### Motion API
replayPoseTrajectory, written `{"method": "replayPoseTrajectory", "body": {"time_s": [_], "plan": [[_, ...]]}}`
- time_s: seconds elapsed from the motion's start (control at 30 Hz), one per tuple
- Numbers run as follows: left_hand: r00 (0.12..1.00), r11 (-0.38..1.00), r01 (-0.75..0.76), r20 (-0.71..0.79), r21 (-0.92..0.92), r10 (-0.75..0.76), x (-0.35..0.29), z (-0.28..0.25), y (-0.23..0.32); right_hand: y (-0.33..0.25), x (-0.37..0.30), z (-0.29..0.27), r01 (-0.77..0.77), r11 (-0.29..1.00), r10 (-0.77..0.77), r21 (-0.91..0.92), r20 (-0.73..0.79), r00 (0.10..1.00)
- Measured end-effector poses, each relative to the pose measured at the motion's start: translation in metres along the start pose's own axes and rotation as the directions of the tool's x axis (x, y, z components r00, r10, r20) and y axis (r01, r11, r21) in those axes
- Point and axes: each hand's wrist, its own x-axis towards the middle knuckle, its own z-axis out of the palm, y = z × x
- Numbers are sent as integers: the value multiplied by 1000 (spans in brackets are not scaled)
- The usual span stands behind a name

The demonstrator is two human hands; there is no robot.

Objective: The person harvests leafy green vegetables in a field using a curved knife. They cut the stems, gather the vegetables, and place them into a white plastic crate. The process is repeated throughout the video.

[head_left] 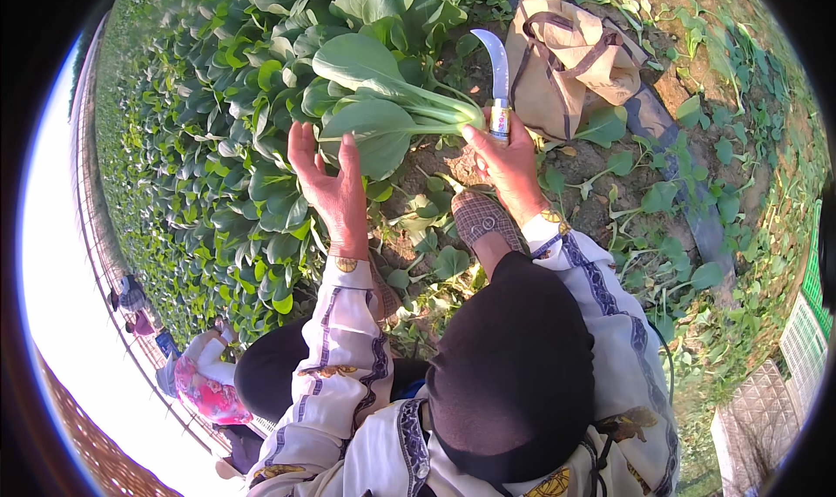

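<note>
A bok choy head (435, 105) with pale green stems and broad leaves lies sideways, leaves to the left. At its cut base, my right hand (512, 168) is closed, with the thumb against the base. The same hand grips the short handle of a sickle (498, 66), whose curved blade points away from me. My left hand (333, 188) is open beside the leaves, fingers and thumb apart. Its fingertips are near the leaf edges; whether they touch cannot be told.
Dense bok choy plants (235, 140) fill the left. A beige cloth bag (575, 61) sits at the far right, beside a dark strip (697, 201) and loose leaves. My shoe (483, 218) is below my hands. Crates (801, 344) stand at right; other people (209, 384) work at lower left.
</note>
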Motion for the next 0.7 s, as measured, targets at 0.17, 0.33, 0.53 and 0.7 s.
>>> {"method": "replayPoseTrajectory", "body": {"time_s": [0.17, 0.33, 0.53, 0.7], "plan": [[640, 610, -715, 670, 341, 376, -21, 7, 64, -26, -40, 6, 87, 977, -64, -194, 122, 991], [608, 820, -560, 731, 119, 310, -29, 21, 32, -43, -62, -8, -114, 988, 135, -106, 215, 967], [563, 998, -6, 825, -57, 50, -43, 17, 21, -53, -68, -22, -71, 987, 105, -146, 243, 964], [369, 997, 74, 929, -31, 1, -40, 14, 11, -44, -50, -40, -80, 926, 252, -370, 445, 859]]}}
